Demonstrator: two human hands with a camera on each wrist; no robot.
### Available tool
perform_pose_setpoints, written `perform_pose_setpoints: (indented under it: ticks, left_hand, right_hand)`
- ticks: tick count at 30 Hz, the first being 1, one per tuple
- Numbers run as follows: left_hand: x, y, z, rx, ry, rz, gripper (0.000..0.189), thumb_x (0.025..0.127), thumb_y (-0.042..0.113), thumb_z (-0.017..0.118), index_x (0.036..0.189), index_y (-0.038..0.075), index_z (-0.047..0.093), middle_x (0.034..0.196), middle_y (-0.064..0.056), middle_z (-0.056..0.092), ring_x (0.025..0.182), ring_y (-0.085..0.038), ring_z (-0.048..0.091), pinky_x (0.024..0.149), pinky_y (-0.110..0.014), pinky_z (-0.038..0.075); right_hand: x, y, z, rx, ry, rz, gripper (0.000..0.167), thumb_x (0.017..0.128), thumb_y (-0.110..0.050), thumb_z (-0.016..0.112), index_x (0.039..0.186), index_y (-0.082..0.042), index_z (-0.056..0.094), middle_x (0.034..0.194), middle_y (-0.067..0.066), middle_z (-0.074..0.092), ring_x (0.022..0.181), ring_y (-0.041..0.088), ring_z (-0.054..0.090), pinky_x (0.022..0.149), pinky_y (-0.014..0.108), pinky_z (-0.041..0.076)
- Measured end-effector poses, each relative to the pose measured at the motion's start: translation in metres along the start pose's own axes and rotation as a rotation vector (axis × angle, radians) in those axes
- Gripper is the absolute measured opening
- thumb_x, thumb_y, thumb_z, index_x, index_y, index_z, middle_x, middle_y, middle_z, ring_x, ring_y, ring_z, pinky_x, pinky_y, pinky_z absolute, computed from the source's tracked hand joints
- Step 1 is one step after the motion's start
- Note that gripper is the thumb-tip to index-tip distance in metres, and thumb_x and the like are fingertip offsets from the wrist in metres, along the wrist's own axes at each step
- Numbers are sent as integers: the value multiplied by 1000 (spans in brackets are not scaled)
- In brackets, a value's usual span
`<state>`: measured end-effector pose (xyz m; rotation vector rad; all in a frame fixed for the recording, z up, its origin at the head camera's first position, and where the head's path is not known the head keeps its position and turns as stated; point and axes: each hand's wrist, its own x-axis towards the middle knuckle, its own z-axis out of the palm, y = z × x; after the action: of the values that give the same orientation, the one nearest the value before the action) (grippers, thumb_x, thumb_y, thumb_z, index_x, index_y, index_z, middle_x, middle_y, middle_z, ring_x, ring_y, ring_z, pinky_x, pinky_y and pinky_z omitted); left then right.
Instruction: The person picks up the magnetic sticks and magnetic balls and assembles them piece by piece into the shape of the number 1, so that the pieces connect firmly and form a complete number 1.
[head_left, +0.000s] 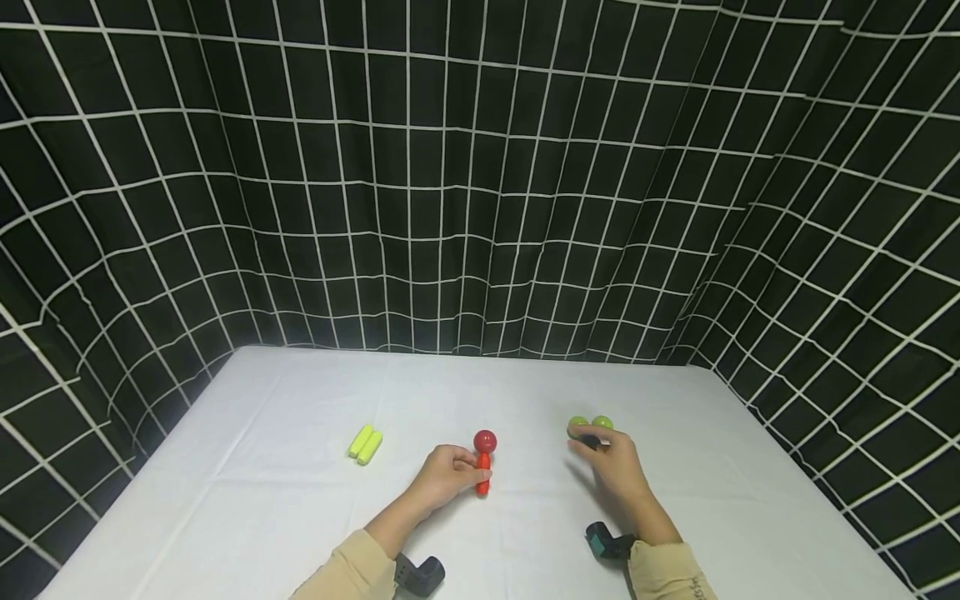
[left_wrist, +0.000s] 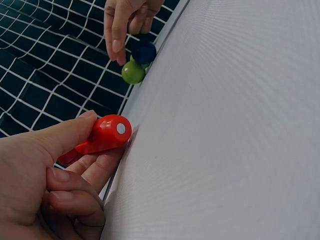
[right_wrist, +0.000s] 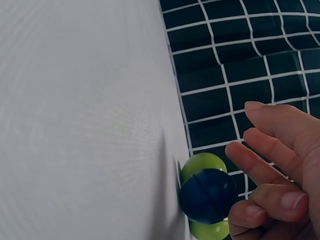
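While the left hand pinches the red peg between thumb and fingers, keep the right hand, fingers loosely spread, steady against the green-and-blue balls

On the table, my left hand holds a ball-headed peg near the middle. Well to its left lie two short rods, side by side. To its right, my right hand touches a cluster of balls.

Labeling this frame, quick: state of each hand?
Left hand: gripping the red ball-headed plastic peg.
Right hand: fingers touching the dark blue ball between two green balls; grip unclear.
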<state>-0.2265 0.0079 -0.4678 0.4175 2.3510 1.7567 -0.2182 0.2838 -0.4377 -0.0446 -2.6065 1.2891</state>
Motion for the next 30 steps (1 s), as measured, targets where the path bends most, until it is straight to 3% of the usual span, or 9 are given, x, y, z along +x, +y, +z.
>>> perform_pose_setpoints:
  ticks: [6, 12, 21, 25, 30]
  left_hand:
    - [0, -1, 0, 0, -1, -2, 23, 77, 16, 74, 86, -3, 65, 70, -3, 66, 64, -6, 54, 57, -19, 43]
    - [1, -1, 1, -7, 0, 3, 23, 76, 15, 74, 86, -4, 65, 70, -5, 67, 64, -7, 55, 57, -20, 43]
    - [0, 0, 0, -3, -2, 0, 23, 77, 16, 74, 86, -4, 65, 70, -4, 66, 63, -7, 54, 57, -20, 43]
    - [0, 0, 0, -1, -4, -4, 23, 77, 16, 74, 86, -3, 65, 69, -3, 66, 63, -7, 54, 56, -20, 43]
    - [1, -1, 0, 11, -3, -7, 23, 78, 17, 74, 86, -3, 65, 68, -2, 65, 63, -8, 54, 56, -20, 43]
  right_hand:
    - [1, 5, -4, -51, 31, 21, 33, 82, -21, 71, 110, -3, 66, 118, 23, 60, 51, 3, 48, 49, 18, 40]
    - [4, 9, -6, -56, 59, 35, 31, 83, -16, 69, 110, -2, 66, 114, 21, 61, 40, 3, 33, 42, 18, 32]
    - [1, 10, -6, -78, 88, 62, 31, 84, -17, 67, 111, -2, 65, 127, 23, 56, 42, 4, 35, 44, 19, 36]
    - [1, 10, -7, -100, 115, 61, 29, 85, -16, 66, 110, -1, 65, 125, 23, 57, 46, 6, 38, 59, 23, 44]
    - [2, 13, -5, -129, 150, 62, 27, 86, -15, 65, 109, -2, 65, 124, 22, 58, 71, 10, 52, 83, 41, 50]
